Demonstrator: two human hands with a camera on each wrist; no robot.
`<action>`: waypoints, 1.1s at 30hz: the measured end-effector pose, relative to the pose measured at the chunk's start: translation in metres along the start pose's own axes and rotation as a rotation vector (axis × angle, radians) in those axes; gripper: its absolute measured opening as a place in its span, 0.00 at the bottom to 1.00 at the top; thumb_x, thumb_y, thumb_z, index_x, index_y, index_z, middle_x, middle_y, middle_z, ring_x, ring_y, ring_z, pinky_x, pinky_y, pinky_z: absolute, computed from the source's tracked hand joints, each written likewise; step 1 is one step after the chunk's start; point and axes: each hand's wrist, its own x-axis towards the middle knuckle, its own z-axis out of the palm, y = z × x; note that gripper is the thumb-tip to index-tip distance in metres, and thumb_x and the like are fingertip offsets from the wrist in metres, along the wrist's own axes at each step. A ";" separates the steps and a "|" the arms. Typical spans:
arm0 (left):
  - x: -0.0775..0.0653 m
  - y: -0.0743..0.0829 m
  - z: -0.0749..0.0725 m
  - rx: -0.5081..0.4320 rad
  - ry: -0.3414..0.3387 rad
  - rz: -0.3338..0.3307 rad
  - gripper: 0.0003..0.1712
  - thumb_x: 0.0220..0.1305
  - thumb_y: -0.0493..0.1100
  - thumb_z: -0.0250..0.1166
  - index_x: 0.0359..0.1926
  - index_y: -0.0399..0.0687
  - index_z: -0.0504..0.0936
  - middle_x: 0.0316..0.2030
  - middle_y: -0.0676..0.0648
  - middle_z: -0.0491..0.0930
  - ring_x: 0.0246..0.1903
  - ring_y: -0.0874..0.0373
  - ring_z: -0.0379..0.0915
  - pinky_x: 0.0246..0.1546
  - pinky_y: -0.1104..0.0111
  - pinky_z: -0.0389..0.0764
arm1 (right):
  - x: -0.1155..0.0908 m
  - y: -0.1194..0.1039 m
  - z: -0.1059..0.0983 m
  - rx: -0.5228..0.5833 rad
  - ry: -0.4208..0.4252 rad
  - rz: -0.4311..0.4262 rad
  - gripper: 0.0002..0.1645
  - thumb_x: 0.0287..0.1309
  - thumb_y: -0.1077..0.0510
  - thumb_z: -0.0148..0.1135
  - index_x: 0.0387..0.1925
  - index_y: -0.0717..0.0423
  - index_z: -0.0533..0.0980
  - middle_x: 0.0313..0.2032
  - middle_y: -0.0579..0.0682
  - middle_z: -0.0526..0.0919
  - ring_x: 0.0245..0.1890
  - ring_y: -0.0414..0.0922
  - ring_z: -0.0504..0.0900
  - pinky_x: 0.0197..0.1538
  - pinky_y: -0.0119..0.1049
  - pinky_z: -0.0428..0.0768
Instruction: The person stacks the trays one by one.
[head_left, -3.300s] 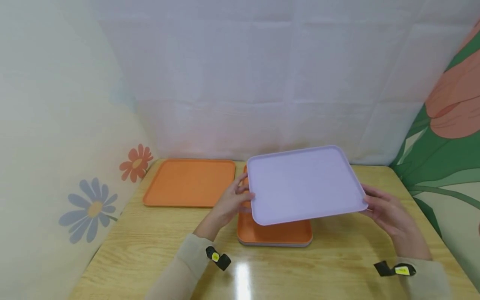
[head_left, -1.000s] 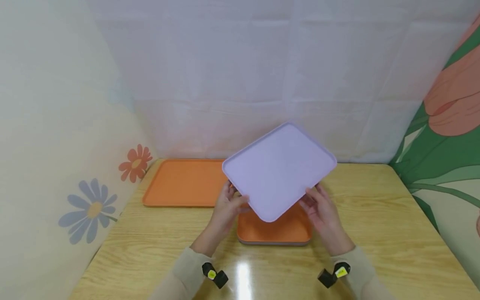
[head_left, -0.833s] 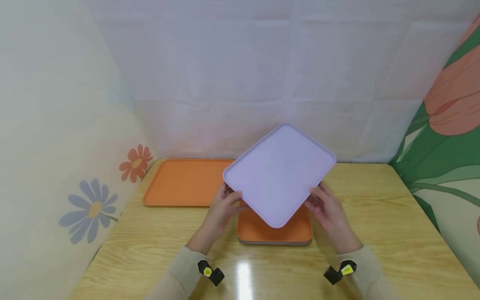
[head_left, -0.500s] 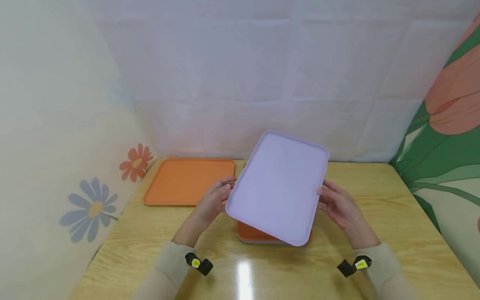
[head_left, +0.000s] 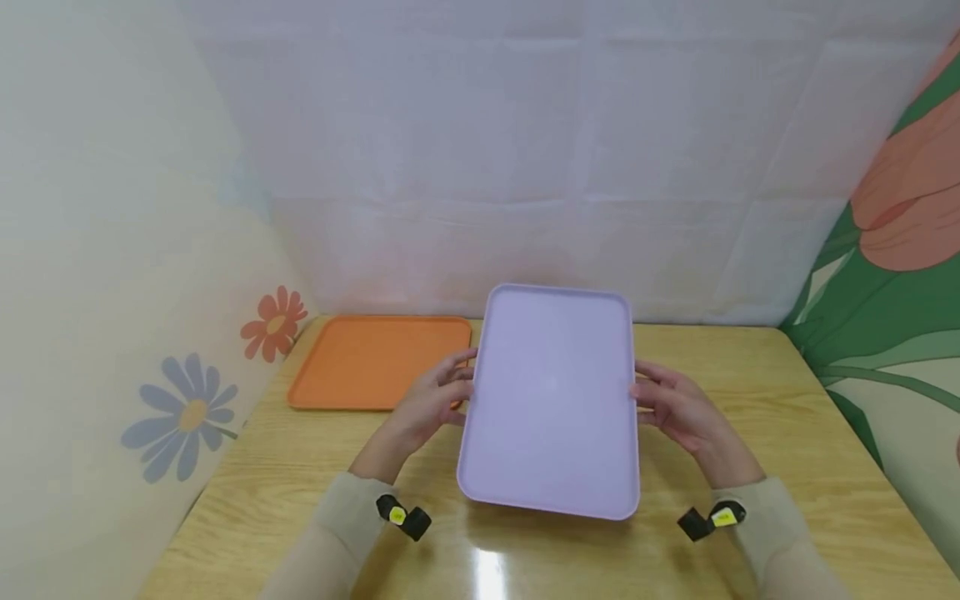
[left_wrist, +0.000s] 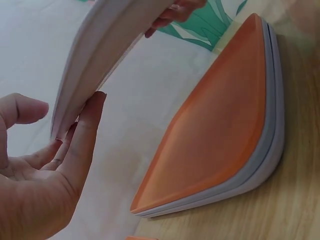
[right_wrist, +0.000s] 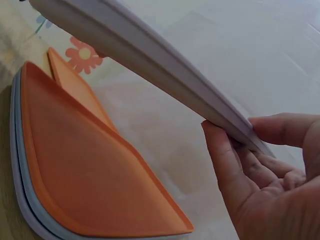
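A lavender tray (head_left: pixel 551 400), held in the air, has its long sides running away from me. My right hand (head_left: pixel 686 412) pinches its right edge, thumb on top and fingers underneath in the right wrist view. At the left edge, my left hand (head_left: pixel 427 404) supports the tray from below with extended fingers (left_wrist: pixel 85 135); its thumb stands slightly off the rim in the left wrist view. Below the lifted tray lies a stack topped by an orange tray (left_wrist: pixel 215 120), with greyish trays (left_wrist: pixel 272 120) beneath it. The lavender tray hides this stack in the head view.
Another orange tray (head_left: pixel 382 362) lies flat at the back left of the wooden table (head_left: pixel 750 367). A pale cloth (head_left: pixel 525 167) hangs behind the table. Side panels with printed flowers (head_left: pixel 191 414) stand left and right.
The lavender tray has turned from lengthwise across, through a diagonal, to lengthwise away from me, now over the stack. The right hand has moved left overall; the left hand has loosened its thumb.
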 end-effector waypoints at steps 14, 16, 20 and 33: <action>0.009 -0.009 0.006 0.102 0.041 -0.032 0.41 0.64 0.31 0.62 0.76 0.45 0.59 0.59 0.34 0.73 0.44 0.52 0.79 0.37 0.53 0.87 | 0.014 0.006 -0.011 -0.297 0.157 0.094 0.39 0.71 0.61 0.59 0.75 0.70 0.55 0.45 0.44 0.86 0.45 0.40 0.85 0.48 0.42 0.86; 0.012 -0.009 0.006 0.120 0.049 -0.041 0.41 0.63 0.32 0.62 0.76 0.46 0.60 0.59 0.35 0.73 0.44 0.52 0.79 0.37 0.53 0.87 | 0.017 0.007 -0.012 -0.308 0.164 0.095 0.39 0.71 0.62 0.57 0.75 0.71 0.54 0.44 0.43 0.85 0.44 0.39 0.85 0.47 0.42 0.86; 0.020 -0.008 0.004 0.137 0.044 -0.059 0.41 0.63 0.33 0.62 0.76 0.46 0.59 0.59 0.34 0.73 0.45 0.51 0.79 0.38 0.54 0.87 | 0.024 0.008 -0.013 -0.319 0.185 0.118 0.38 0.71 0.62 0.56 0.75 0.71 0.54 0.42 0.43 0.84 0.42 0.40 0.84 0.46 0.41 0.86; 0.043 -0.010 -0.002 0.194 0.074 -0.135 0.42 0.64 0.31 0.60 0.78 0.46 0.57 0.60 0.33 0.73 0.44 0.51 0.79 0.33 0.61 0.86 | 0.043 0.007 -0.015 -0.355 0.202 0.181 0.39 0.70 0.62 0.58 0.75 0.69 0.54 0.48 0.51 0.83 0.44 0.41 0.83 0.49 0.41 0.85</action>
